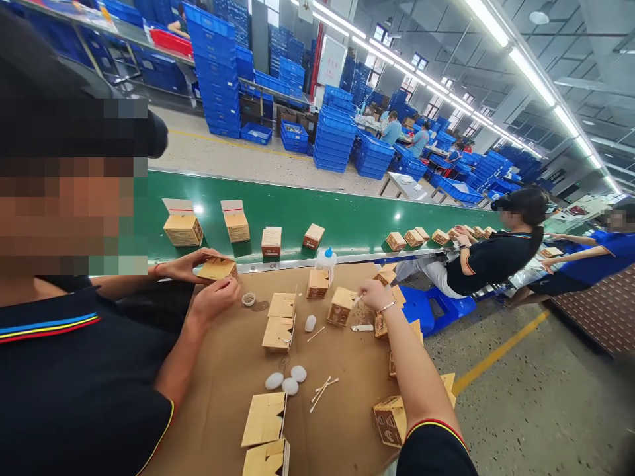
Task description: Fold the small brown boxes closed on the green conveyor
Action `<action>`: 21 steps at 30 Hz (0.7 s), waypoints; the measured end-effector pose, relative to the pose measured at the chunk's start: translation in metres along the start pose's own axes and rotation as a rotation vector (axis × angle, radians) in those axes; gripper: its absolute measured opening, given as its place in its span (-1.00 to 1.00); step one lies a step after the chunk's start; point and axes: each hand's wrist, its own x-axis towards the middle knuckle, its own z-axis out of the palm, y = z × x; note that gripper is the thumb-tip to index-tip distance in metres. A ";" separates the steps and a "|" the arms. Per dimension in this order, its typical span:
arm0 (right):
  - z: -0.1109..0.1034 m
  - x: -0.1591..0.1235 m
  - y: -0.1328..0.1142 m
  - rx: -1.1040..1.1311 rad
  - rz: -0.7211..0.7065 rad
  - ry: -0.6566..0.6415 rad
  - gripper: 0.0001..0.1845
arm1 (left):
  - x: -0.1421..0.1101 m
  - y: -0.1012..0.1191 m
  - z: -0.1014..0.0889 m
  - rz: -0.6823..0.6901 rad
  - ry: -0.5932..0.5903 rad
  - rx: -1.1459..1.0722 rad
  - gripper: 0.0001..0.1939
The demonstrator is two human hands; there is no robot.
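Note:
My right hand [373, 295] reaches in from the lower right, a bracelet on its wrist. Its fingers pinch a thin white stick [358, 301] whose tip touches a small tan cardboard box [341, 307] on the brown worktable [342, 423]. My left hand is out of sight. A white glue bottle with a blue cap [327, 261] stands just behind that box. Close on my left, a co-worker in a black shirt holds another tan box [217, 268] in both hands [213, 294].
Flat and folded boxes [278, 322], white oval pads [286, 381] and loose sticks [322, 390] lie on the table. A green conveyor belt [347, 221] carries more boxes [183, 229]. Two seated co-workers [489, 258] work further right. Blue crate stacks [217, 73] fill the hall.

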 end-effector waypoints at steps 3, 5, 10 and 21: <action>0.025 -0.006 -0.020 0.060 -0.117 0.032 -0.67 | 0.006 0.019 -0.002 0.173 0.018 0.220 -0.64; 0.033 -0.008 -0.025 0.076 -0.115 0.072 -0.60 | 0.007 0.032 -0.004 0.267 0.060 0.329 -0.68; 0.012 -0.012 0.007 -0.004 0.304 0.256 -0.41 | 0.002 0.046 -0.002 0.308 0.081 0.404 -0.74; -0.042 -0.034 0.037 -0.057 0.703 0.077 -0.76 | -0.011 0.048 0.002 0.246 -0.019 0.124 -0.69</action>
